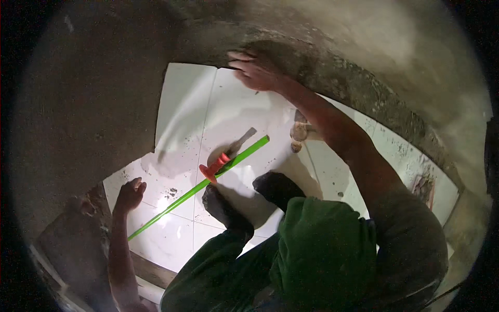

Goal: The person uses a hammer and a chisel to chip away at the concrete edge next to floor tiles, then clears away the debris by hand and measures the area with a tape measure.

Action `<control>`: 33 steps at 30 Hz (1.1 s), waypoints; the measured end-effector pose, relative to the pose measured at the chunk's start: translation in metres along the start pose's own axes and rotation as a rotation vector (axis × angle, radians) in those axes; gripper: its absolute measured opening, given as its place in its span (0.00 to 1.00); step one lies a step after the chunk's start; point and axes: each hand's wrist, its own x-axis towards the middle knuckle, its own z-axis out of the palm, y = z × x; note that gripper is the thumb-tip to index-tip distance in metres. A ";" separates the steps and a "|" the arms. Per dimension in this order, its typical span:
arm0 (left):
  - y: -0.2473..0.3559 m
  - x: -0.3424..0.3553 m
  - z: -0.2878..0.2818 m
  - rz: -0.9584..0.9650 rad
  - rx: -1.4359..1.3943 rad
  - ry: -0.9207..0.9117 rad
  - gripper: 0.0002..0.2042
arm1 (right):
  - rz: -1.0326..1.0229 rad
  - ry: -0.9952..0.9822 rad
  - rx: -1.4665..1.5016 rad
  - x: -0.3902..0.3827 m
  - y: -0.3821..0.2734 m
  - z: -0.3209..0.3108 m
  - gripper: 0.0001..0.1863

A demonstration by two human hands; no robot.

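Observation:
My right hand (pixel 254 72) reaches to the far edge of the white tiles (pixel 179 104), where they meet the rough wall. Its fingers are spread over that edge, and no held object shows. At the left, my left hand (pixel 131 196) hangs near the tile border, fingers loosely bent and apart, with nothing visible in them. A long bright green bar (pixel 179 202) lies diagonally across the tiles, between my left hand and my feet. Against it rests a red tool handle (pixel 214 167) with flared ends. Just beyond is a flat grey blade-like piece (pixel 243 139); whether they join is unclear.
A hammer-like tool (pixel 299 131) lies beside my right forearm, partly hidden by it. My dark-covered feet (pixel 278 188) stand on the tiles. Bare grey wall (pixel 364 86) curves along the far and right sides. Crumbs of dirt (pixel 171 193) dot the floor.

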 end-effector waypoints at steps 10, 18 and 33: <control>-0.014 -0.072 0.086 -0.035 -0.457 0.122 0.24 | 0.220 -0.286 -0.188 -0.155 0.063 -0.089 0.17; -0.001 -0.071 0.075 0.035 -0.316 0.076 0.25 | 0.062 0.109 0.428 0.007 0.004 -0.006 0.18; -0.043 -0.120 0.142 -0.289 -0.389 -0.153 0.26 | -0.006 -0.262 0.227 0.037 0.057 -0.008 0.18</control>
